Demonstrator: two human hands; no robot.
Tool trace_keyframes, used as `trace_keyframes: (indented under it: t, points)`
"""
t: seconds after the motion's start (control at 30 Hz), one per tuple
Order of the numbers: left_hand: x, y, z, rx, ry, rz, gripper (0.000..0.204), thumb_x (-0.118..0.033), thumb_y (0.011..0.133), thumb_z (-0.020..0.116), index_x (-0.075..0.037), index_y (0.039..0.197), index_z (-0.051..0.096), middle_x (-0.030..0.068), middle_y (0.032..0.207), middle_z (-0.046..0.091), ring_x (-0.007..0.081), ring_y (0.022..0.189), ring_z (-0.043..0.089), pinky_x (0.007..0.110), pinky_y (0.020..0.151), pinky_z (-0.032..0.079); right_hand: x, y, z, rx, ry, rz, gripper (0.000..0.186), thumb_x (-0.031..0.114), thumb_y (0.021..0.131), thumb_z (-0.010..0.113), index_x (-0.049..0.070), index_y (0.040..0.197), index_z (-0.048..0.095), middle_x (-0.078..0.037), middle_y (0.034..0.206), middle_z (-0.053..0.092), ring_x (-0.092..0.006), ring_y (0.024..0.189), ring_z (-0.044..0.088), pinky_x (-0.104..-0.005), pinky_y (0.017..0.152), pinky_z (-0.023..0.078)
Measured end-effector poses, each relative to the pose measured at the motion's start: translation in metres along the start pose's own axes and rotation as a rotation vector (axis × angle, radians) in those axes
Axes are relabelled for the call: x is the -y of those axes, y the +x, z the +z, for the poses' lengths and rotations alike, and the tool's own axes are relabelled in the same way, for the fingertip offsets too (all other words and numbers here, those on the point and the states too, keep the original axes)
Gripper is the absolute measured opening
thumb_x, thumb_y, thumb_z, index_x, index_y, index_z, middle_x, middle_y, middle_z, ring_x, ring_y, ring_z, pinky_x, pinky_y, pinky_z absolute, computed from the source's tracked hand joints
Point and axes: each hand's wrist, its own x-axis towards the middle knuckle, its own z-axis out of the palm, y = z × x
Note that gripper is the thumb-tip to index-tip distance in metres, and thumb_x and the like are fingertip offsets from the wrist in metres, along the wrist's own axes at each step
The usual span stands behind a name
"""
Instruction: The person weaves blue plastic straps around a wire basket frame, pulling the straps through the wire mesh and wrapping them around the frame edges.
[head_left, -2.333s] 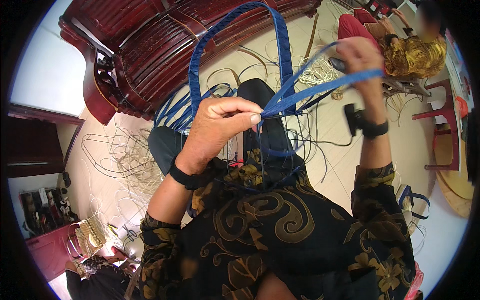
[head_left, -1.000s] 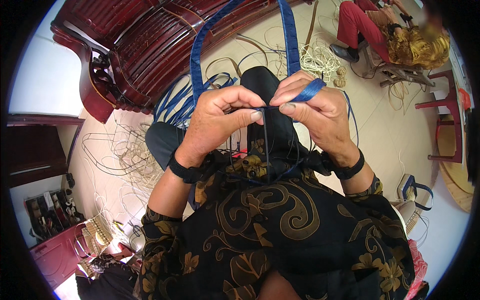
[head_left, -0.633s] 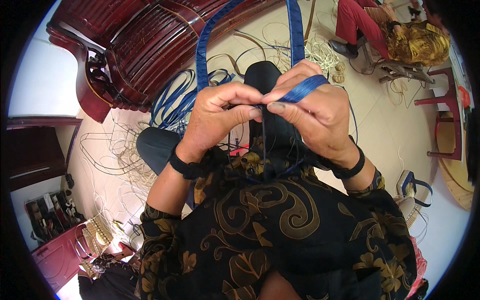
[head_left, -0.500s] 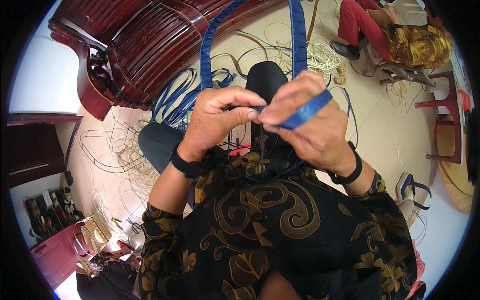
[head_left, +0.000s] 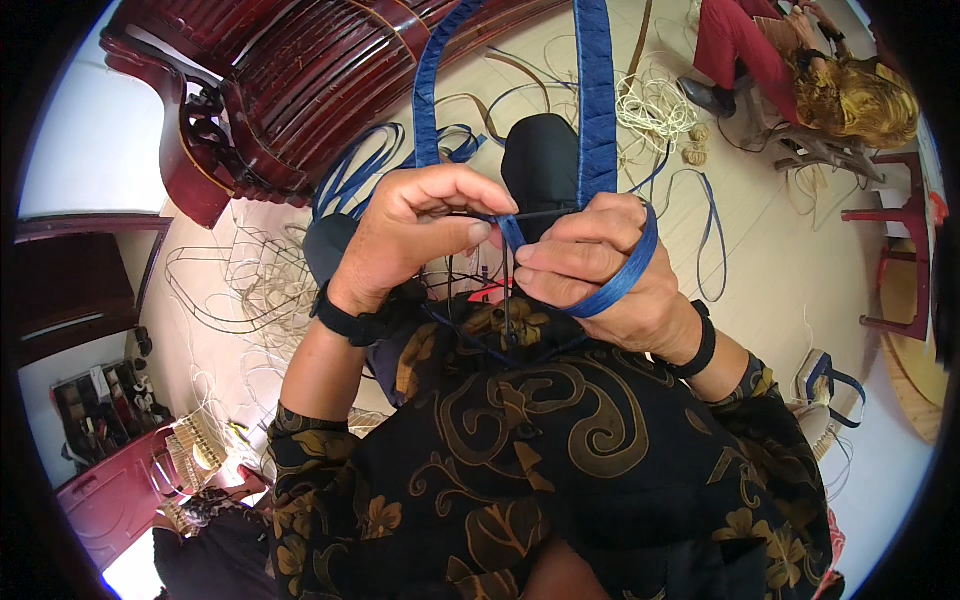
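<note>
Head view shows my left hand (head_left: 420, 235) and right hand (head_left: 590, 270) close together in front of my chest, both working a blue flat strap (head_left: 597, 90). My left grip is pinched shut, thumb against forefinger, on the strap's end just beside a thin dark wire frame (head_left: 505, 300). My right grip is curled closed with the same strap looped around the back of its fingers. From my hands two runs of the strap rise toward the upper edge. Behind them stands a dark red wooden bench (head_left: 290, 90); loose blue strips (head_left: 360, 170) lie on the pale floor (head_left: 780, 260).
</note>
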Motion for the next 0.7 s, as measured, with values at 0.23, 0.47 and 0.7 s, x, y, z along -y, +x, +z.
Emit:
trace_keyframes:
  t: [0.23,0.47,0.7]
  points:
    - [-0.015,0.010,-0.006,0.118,-0.007,-0.041,0.026,-0.017,0.092,0.063,0.007,0.102,0.068,0.0091,0.091,0.068,0.0153,0.071,0.063,0.027,0.065,0.051,0.000,0.001,0.003,-0.011,0.009,0.005,0.022,0.009,0.067,0.078,0.009,0.088,0.075,-0.003,0.097,0.073,-0.0217,0.089,0.064,-0.0380,0.076,0.048]
    - [-0.020,0.009,-0.013,0.186,0.057,-0.097,0.024,-0.018,0.096,0.064,0.005,0.103,0.069,0.0085,0.083,0.067,0.0142,0.070,0.062,0.027,0.064,0.050,0.004,0.010,-0.008,0.018,0.208,0.180,0.016,0.009,0.074,0.082,0.009,0.089,0.075,-0.003,0.100,0.074,-0.0227,0.091,0.065,-0.0397,0.080,0.048]
    - [-0.008,0.006,-0.020,0.205,-0.071,-0.060,0.015,-0.004,0.093,0.063,0.005,0.105,0.068,0.0084,0.091,0.068,0.0114,0.074,0.062,0.023,0.068,0.049,-0.005,0.012,-0.015,-0.019,0.540,0.483,0.011,0.008,0.086,0.072,-0.001,0.093,0.073,-0.012,0.095,0.075,-0.0257,0.091,0.069,-0.0370,0.085,0.050]
